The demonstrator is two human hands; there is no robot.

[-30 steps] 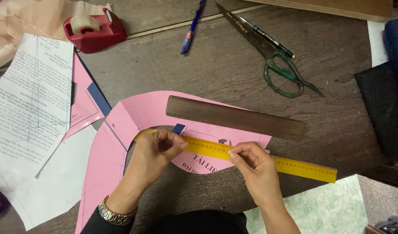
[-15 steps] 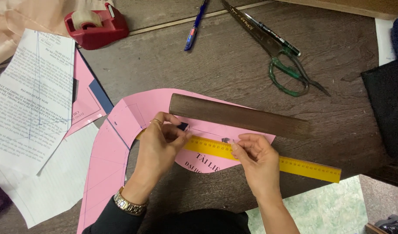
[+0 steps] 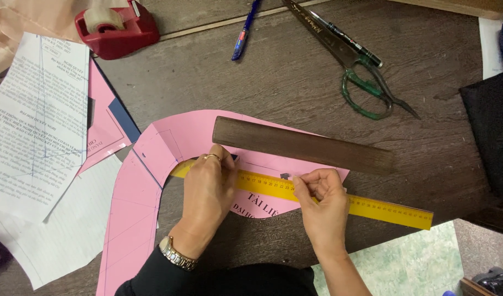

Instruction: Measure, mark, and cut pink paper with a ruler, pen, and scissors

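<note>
Below, on a wooden table (image 3: 295, 82), left hand (image 3: 210, 189) flat, pressing a yellow ruler (image 3: 372, 207) onto curved pink paper (image 3: 152, 159), right hand (image 3: 322, 200) pinching the ruler's upper edge, dark wooden bar (image 3: 303, 145) just above, scissors (image 3: 361, 77) farther off.

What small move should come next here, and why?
Probably draw a line along the yellow ruler. The left hand presses its end flat on the pink paper pattern, and the right hand sits pinched at the ruler's upper edge, apparently holding something small, though I cannot make out what.
</note>
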